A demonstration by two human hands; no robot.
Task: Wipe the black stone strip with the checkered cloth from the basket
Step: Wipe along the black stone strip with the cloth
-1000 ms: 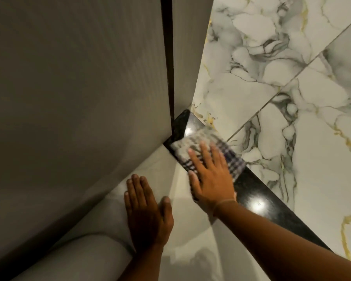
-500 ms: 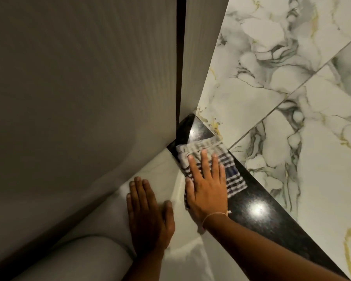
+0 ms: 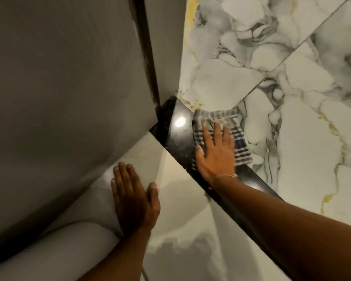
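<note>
I see three floor surfaces meeting here. The black stone strip (image 3: pixel 176 142) runs diagonally from the far centre, at the foot of the grey door panels (image 3: pixel 69 88), toward the near right, glossy with a bright light reflection near its far end. To its right lies marble-patterned floor tile (image 3: pixel 302 128), white with grey and gold veins. To its left is plain pale floor tile (image 3: pixel 180 230). The checkered cloth (image 3: pixel 237 138) lies flat across the strip's right edge, partly over the marble. My right hand (image 3: pixel 215 153) presses flat on the cloth; my left hand (image 3: pixel 134 197) rests palm-down on the pale tile.
</note>
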